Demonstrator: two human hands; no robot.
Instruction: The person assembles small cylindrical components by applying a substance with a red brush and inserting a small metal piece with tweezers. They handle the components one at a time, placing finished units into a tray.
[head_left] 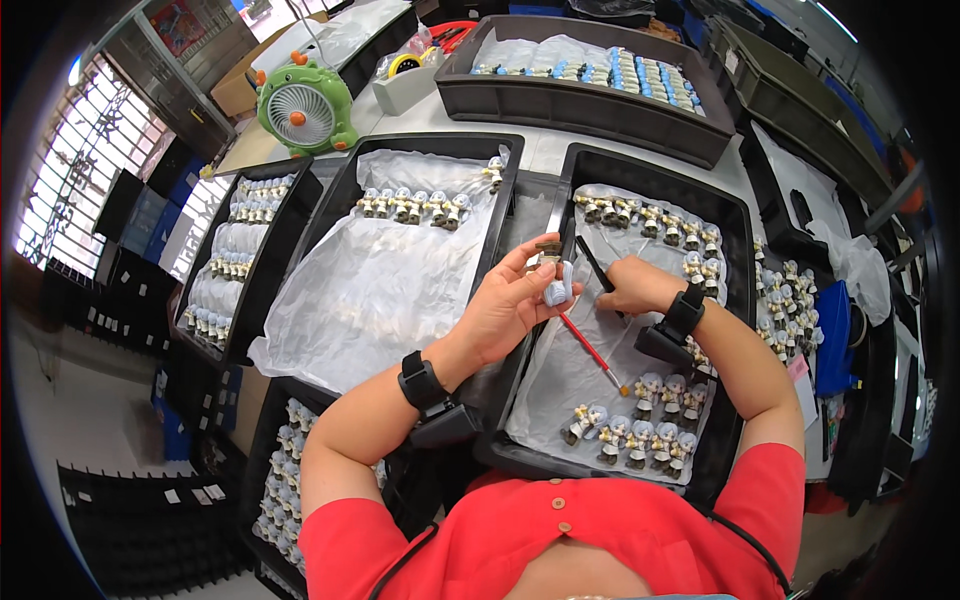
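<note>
Left hand [510,300] holds figurine [557,288], right hand [628,287] alongside

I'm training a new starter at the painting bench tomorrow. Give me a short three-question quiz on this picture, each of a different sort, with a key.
1. True or false: the left hand holds a small figurine with pale blue hair.
2. Multiple choice: the red-handled brush lies
A. in the black tray under the hands
B. on the green fan
C. in the far tray of blue-haired figurines
3. Fill the gap: the right hand grips a thin ____ tool.

Key
1. True.
2. A, on the white sheet lining that tray.
3. Black.
</note>
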